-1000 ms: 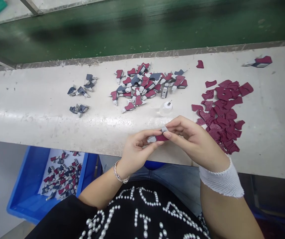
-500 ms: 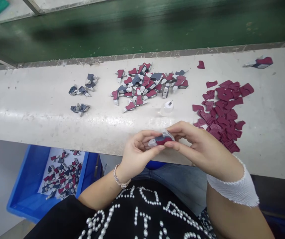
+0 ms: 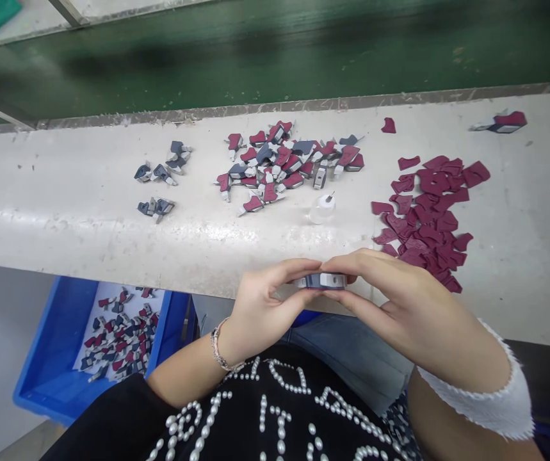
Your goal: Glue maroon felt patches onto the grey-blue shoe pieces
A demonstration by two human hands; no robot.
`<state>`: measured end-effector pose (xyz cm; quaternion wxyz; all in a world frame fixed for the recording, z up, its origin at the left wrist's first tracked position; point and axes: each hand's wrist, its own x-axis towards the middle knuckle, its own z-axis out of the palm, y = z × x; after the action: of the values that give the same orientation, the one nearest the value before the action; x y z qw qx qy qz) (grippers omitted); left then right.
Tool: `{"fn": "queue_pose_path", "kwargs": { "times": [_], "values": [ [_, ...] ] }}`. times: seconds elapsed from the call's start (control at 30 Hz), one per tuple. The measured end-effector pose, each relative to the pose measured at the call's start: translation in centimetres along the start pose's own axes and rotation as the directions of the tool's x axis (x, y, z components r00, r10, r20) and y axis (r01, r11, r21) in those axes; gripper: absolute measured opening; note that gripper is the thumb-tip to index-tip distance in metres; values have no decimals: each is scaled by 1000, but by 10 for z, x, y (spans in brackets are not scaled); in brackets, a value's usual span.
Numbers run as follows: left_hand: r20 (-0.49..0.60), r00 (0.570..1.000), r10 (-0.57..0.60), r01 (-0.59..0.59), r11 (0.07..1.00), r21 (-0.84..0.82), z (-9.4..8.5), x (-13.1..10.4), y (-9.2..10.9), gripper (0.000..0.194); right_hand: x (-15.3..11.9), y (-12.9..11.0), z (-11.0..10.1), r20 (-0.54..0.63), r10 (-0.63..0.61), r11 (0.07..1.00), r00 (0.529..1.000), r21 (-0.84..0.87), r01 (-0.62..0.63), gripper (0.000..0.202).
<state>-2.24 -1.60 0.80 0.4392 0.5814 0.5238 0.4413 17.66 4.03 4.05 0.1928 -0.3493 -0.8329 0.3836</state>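
Note:
Between both hands, over the table's front edge, is a small grey and dark-blue plastic part [image 3: 321,281], seen edge-on with a hole in its light end. My left hand [image 3: 275,298] pinches its left side between thumb and fingers. On the right side, the thumb and fingers of my right hand [image 3: 380,285] press it from above and below. The part's broad faces are hidden by the fingers. Beyond the hands stands a small clear bottle [image 3: 323,209] with a thin dark tip. A pile of maroon flat pieces [image 3: 431,218] lies right of it.
Assembled maroon, blue and grey parts [image 3: 284,160] are heaped mid-table. Several blue-grey parts [image 3: 159,173] lie left. A blue bin [image 3: 44,358] at lower left holds more parts. One longer part [image 3: 505,121] lies far right. A green panel [image 3: 275,57] borders the table's back.
The part has been turned from showing its maroon and blue side to edge-on. Both hands have closed in nearer each other, and the right forearm has shifted slightly right and down.

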Motion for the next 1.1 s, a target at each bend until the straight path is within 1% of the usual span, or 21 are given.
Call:
{"fn": "queue_pose_path", "kwargs": {
  "times": [0.07,0.13,0.2,0.23,0.3,0.43,0.53,0.6,0.67,0.77,0.83,0.97,1.03,1.1],
  "values": [
    [101,995,-20,7,992,126,-5,2,4,29,-2,0,-2,14,-22,1000,1000,-12,22,23],
    [223,974,-37,-10,979,206,-10,3,8,28,-2,2,-4,56,-29,1000,998,-3,29,23],
    [297,954,-36,-24,980,196,-14,5,10,24,-1,4,-7,92,-41,999,995,17,39,23],
    [309,950,-36,-18,986,168,-15,6,11,22,0,5,-8,98,-53,998,994,31,51,22],
    [301,953,-43,15,995,96,-14,7,11,19,2,7,-9,102,-67,997,993,50,62,22],
    [263,961,-86,98,995,-32,-9,7,7,16,2,8,-9,105,-72,995,992,73,64,24],
    [251,964,-89,118,988,-102,-4,6,4,15,0,8,-8,107,-87,993,990,85,78,21],
    [246,966,-79,111,987,-118,-3,6,2,16,-1,8,-8,113,-87,993,990,85,77,17],
    [232,971,-59,82,993,-89,-2,7,2,18,-1,9,-8,111,-73,995,991,80,64,17],
    [219,976,14,-14,1000,-1,-3,7,3,19,-1,9,-7,102,-63,995,993,82,55,22],
    [224,973,61,-75,996,56,-4,6,4,21,0,9,-6,104,-73,992,992,107,62,20],
    [205,969,134,-177,962,206,-3,1,4,20,2,7,-3,102,-87,984,991,167,69,10],
    [176,969,171,-216,936,279,-2,-1,3,21,2,6,-1,97,-66,984,993,174,49,10],
    [169,969,179,-225,925,305,-1,-1,3,21,1,7,-1,103,-20,981,994,196,0,10]
  ]
}}
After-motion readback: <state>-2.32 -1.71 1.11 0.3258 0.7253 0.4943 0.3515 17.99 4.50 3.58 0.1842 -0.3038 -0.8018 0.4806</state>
